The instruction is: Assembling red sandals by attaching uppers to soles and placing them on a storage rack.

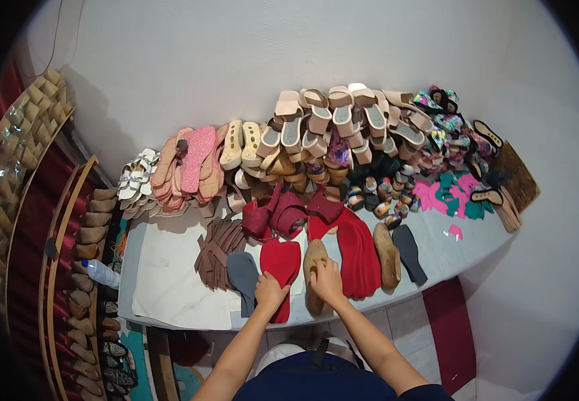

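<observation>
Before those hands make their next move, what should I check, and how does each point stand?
1. Left hand on the red sole-shaped piece: ok.
2. Right hand on the wooden shoe form: ok.
3. Firmness of either hand's hold: cannot tell.
4. Second wooden shoe form lying apart from both hands: ok.
5. Table's far side free of clutter: not ok, piled sandals crowd it.

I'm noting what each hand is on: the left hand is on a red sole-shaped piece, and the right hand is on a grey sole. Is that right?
Not quite: the head view shows the right hand on a brown foot-shaped form. The left hand is on a red sole-shaped piece, as you said.
</observation>
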Demonstrator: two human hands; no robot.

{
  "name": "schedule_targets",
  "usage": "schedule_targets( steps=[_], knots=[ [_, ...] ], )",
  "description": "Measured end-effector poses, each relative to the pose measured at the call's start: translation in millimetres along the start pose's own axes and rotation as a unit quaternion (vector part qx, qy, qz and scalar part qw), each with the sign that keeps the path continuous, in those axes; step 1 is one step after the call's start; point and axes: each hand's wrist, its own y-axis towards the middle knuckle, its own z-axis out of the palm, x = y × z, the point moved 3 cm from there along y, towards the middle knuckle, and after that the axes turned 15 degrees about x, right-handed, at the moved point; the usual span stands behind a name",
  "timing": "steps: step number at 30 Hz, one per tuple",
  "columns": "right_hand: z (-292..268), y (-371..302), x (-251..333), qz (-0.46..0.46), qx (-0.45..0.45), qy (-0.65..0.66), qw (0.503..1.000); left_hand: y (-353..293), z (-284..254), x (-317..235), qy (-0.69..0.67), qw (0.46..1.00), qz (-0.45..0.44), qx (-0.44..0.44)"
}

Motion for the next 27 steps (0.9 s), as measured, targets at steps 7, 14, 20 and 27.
schedule_targets(
  steps=[7, 14, 20, 27],
  knots=[
    [41.9, 13.8, -48.3, 0.119, 0.134, 0.236, 0.955, 3.7, -7.9, -6.5, -0.015, 0.999, -0.034, -0.012],
    [59.1, 23.4, -58.7, 0.192, 0.139, 0.292, 0.927, 5.1, -6.4, -8.1, -0.039, 0.999, -0.026, -0.013],
    [60.3, 21.2, -55.2, 0.196, 0.1, 0.315, 0.923, 13.1, -19.1, -3.6, -0.128, 0.991, -0.024, 0.036],
    [54.7, 19.5, -55.6, 0.136, 0.082, 0.393, 0.906, 36.2, -18.2, 23.7, -0.33, 0.93, 0.151, -0.045]
  ],
)
